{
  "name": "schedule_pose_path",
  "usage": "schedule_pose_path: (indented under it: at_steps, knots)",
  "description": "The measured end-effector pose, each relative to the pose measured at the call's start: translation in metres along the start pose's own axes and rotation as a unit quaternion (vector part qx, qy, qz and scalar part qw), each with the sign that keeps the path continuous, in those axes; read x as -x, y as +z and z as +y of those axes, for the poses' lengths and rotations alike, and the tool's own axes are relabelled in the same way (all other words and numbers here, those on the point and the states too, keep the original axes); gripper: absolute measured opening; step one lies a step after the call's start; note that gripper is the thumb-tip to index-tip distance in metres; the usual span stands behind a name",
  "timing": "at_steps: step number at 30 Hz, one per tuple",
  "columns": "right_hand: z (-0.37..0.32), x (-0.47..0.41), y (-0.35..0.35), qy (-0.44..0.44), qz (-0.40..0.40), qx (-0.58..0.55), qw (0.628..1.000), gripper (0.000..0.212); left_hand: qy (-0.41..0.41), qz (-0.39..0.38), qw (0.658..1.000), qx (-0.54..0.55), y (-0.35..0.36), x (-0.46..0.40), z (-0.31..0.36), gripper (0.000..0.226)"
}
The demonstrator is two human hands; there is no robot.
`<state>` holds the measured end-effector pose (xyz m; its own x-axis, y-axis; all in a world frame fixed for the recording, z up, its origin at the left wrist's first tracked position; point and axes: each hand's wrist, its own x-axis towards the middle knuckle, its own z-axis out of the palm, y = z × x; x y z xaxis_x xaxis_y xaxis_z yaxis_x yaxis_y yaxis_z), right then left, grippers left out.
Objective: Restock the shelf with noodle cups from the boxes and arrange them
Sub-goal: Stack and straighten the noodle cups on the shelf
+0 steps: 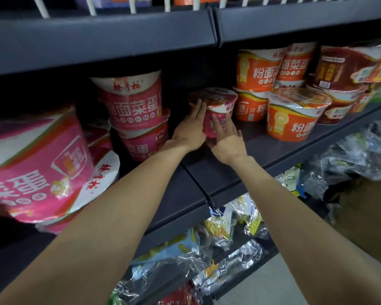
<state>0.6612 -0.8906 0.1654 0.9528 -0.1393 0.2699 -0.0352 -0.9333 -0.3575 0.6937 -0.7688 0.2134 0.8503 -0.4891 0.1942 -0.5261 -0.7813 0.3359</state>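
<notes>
We have a pink noodle cup (216, 111) between both hands on the dark shelf (262, 148), standing upright in the gap between the pink stack (136, 115) at nine o'clock and the orange cups (293, 119) at three o'clock. Our left hand (190, 130) lies flat against the cup's left wall with its fingers (199, 108) straight and reaching up to the lid rim; our right hand (228, 142) presses the front right wall, fingers straight and slightly spread. Neither hand curls round the cup: we steer it with open palms.

To do this step well, we judge that the push should stay low on the body, not on the lid rim, so the cup slides rather than tips. We keep even pressure from both sides and ease it toward twelve o'clock, or toward nine o'clock to sit beside the pink stack. That stack leans a little, so we avoid knocking it. The printed face should end up pointing at six o'clock, toward us.
</notes>
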Motion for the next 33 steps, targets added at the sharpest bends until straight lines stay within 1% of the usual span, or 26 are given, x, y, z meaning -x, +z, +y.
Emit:
schedule_pose_path:
  at_steps: [4,6,7,8,9,10,11,12,13,14,15,17,18,20,21,22,24,27,31,33]
  knots:
    - [-0.003,-0.003,-0.001,0.028,-0.023,0.011,0.999,0.077,0.004,-0.018,0.998,0.056,0.006,-0.005,0.003,0.081]
    - [-0.006,0.004,-0.004,0.035,-0.01,0.001,0.999,0.076,0.002,0.01,0.998,0.062,0.007,0.004,0.008,0.076]
    - [-0.008,0.01,-0.006,0.025,0.017,-0.004,1.0,0.074,0.008,0.053,0.997,0.06,0.006,0.013,0.009,0.071]
    - [-0.012,0.016,-0.007,0.008,0.054,-0.007,0.998,0.07,0.018,0.121,0.99,0.067,0.006,0.027,0.009,0.064]
    - [-0.016,0.023,-0.009,-0.011,0.093,-0.012,0.996,0.064,0.028,0.206,0.974,0.085,0.007,0.043,0.007,0.055]
    - [-0.021,0.03,-0.01,-0.03,0.127,-0.029,0.991,0.057,0.025,0.291,0.95,0.106,0.008,0.06,0.003,0.046]
    - [-0.028,0.035,-0.01,-0.047,0.151,-0.066,0.985,0.05,-0.002,0.362,0.923,0.128,0.01,0.076,-0.002,0.04]
    - [-0.035,0.039,-0.01,-0.057,0.161,-0.125,0.977,0.046,-0.047,0.411,0.897,0.157,0.012,0.089,-0.008,0.039]
    - [-0.044,0.042,-0.009,-0.061,0.152,-0.193,0.967,0.045,-0.098,0.436,0.873,0.195,0.013,0.099,-0.013,0.045]
    - [-0.054,0.042,-0.008,-0.061,0.129,-0.261,0.955,0.048,-0.136,0.442,0.855,0.235,0.012,0.105,-0.018,0.053]
    - [-0.064,0.042,-0.008,-0.059,0.101,-0.317,0.941,0.053,-0.151,0.438,0.846,0.266,0.011,0.108,-0.022,0.064]
    - [-0.083,0.038,-0.005,-0.066,0.037,-0.386,0.92,0.068,-0.145,0.406,0.851,0.301,0.009,0.108,-0.031,0.085]
    - [-0.093,0.034,-0.006,-0.078,0.014,-0.401,0.913,0.074,-0.142,0.393,0.851,0.317,0.006,0.106,-0.036,0.091]
    - [-0.11,0.026,-0.006,-0.108,-0.001,-0.419,0.901,0.076,-0.151,0.393,0.833,0.36,0.001,0.099,-0.046,0.089]
    - [-0.117,0.022,-0.007,-0.116,0.003,-0.427,0.897,0.074,-0.159,0.398,0.824,0.371,-0.002,0.095,-0.05,0.086]
    - [-0.122,0.018,-0.008,-0.12,0.011,-0.433,0.893,0.071,-0.166,0.401,0.822,0.368,-0.004,0.092,-0.053,0.083]
    - [-0.128,0.012,-0.008,-0.117,0.025,-0.433,0.893,0.07,-0.174,0.404,0.83,0.343,-0.004,0.089,-0.052,0.078]
    - [-0.13,0.008,-0.008,-0.114,0.015,-0.402,0.908,0.079,-0.183,0.41,0.837,0.312,0.0,0.091,-0.05,0.07]
    - [-0.13,0.003,-0.003,-0.121,0.006,-0.388,0.914,0.103,-0.19,0.4,0.842,0.307,-0.003,0.098,-0.048,0.072]
    - [-0.129,0.007,-0.011,-0.114,-0.007,-0.401,0.909,0.103,-0.179,0.387,0.846,0.321,-0.003,0.104,-0.04,0.075]
